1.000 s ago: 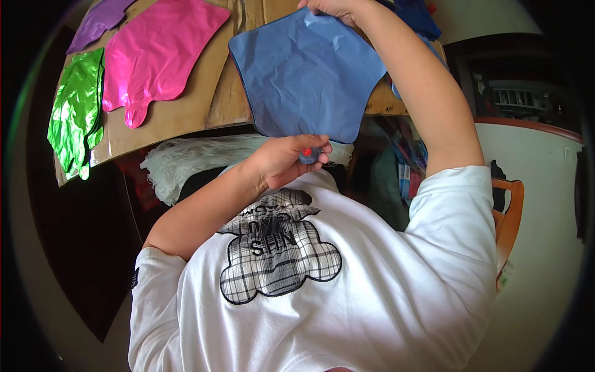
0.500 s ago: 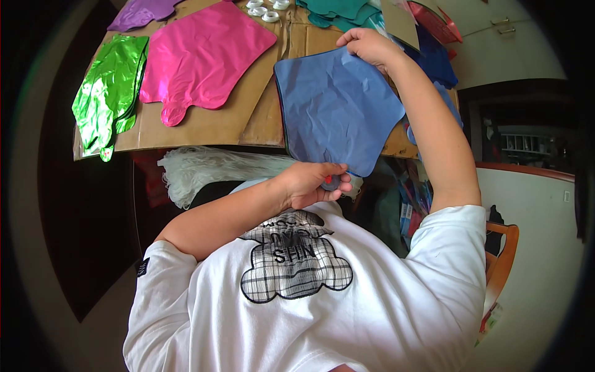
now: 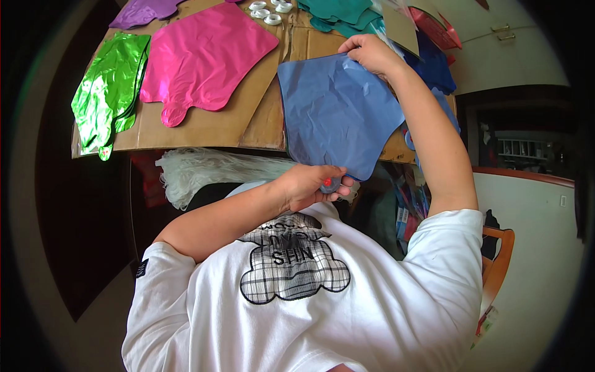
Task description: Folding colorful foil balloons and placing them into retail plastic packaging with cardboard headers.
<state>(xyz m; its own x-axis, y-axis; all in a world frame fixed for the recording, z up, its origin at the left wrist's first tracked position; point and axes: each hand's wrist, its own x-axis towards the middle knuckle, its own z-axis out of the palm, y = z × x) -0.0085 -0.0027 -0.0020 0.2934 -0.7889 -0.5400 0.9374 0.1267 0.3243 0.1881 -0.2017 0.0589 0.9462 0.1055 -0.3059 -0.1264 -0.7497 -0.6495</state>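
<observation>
A flat, uninflated blue foil balloon (image 3: 338, 115) slants from the cardboard-covered table edge toward my body, with dark layers showing along its left rim. My left hand (image 3: 316, 186) is closed on its lower end, thumb on top, and a rounded grey-blue tab with a red mark (image 3: 328, 183) shows between the fingers. Up at its far edge, my right hand (image 3: 372, 54) pinches the foil between thumb and fingers. The right fingertips behind the edge are partly hidden.
Flat pink (image 3: 201, 59), shiny green (image 3: 110, 90), purple (image 3: 142, 12) and teal foil balloons (image 3: 341, 12) lie on the cardboard (image 3: 204, 133). Several white rings (image 3: 272, 19) sit at the back. White strands (image 3: 211, 170) hang below the table edge. A wooden chair (image 3: 499, 260) stands at right.
The balloon's top edge and my right hand have shifted slightly down toward me. The red-marked tab has turned a little more into view. Both hands keep their hold.
</observation>
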